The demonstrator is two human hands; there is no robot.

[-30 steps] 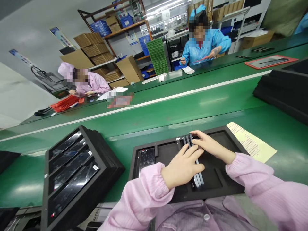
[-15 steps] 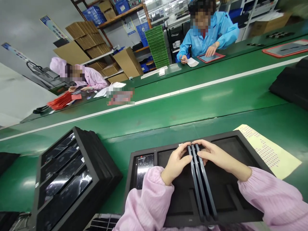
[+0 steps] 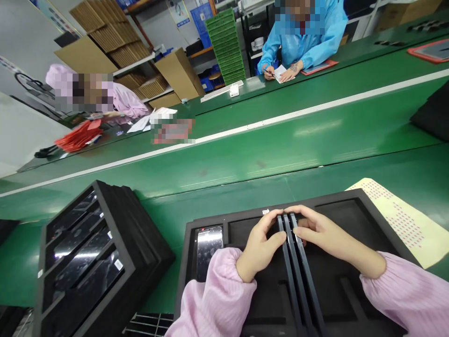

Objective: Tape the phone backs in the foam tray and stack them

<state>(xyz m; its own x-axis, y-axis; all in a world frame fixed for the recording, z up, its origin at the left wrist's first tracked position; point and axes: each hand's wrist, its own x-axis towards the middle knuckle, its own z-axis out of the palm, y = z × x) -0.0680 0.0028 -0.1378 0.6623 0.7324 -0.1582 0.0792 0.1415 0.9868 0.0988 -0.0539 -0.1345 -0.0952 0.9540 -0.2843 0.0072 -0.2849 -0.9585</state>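
Three slim dark smartphones (image 3: pixel 300 276) stand on their long edges side by side, with narrow gaps between them, over a black foam tray (image 3: pixel 242 216). My left hand (image 3: pixel 262 244) is closed on the left side of their far end, thumb pressed near the top edges. From the other side, my right hand (image 3: pixel 321 234) grips the same end, its thumb on the rightmost phone. Parts of the fingers are hidden behind the phones. Another phone (image 3: pixel 209 245) with a glossy screen lies in the tray's left compartment, partly covered by my left sleeve.
On the left stands a stack of black foam trays (image 3: pixel 140 234) with glossy phones in the top one. A yellow label sheet (image 3: pixel 409 224) lies partly under my tray's right side. Across the green bench (image 3: pixel 224 173), a person in blue (image 3: pixel 298 42) and another in pink (image 3: pixel 129 100) work.
The view has shifted slightly, and the phones and both hands sit a little lower and to the right. My grip looks the same. Across the bench, the person in blue has moved a hand onto the white paper.
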